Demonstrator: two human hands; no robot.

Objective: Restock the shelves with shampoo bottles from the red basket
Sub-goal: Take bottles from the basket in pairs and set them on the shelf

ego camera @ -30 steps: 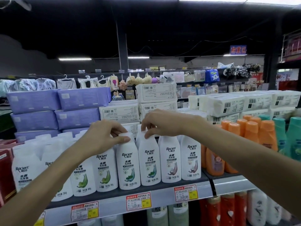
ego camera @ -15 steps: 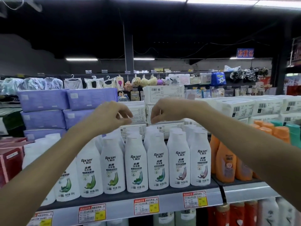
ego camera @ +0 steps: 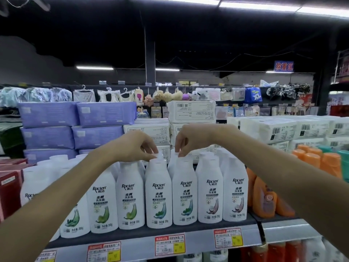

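A row of white Racien shampoo bottles stands upright along the front of the shelf (ego camera: 188, 231), with more rows behind. My left hand (ego camera: 135, 146) reaches in from the lower left and pinches the cap of a front bottle with a blue-green leaf label (ego camera: 159, 193). My right hand (ego camera: 192, 138) comes from the right, and its fingertips pinch the cap of the neighbouring bottle (ego camera: 184, 193). Both bottles stand on the shelf. The red basket is not in view.
Orange bottles (ego camera: 264, 201) fill the shelf section to the right. Purple packs (ego camera: 105, 114) and white tissue packs (ego camera: 191, 110) are stacked behind the bottles. Red boxes (ego camera: 9, 186) sit at the left. Price tags (ego camera: 170, 244) line the shelf edge, with more bottles below.
Half a second ago both hands hovered above the bottles with fingers off the caps. They have come down onto the caps of the two middle front bottles.
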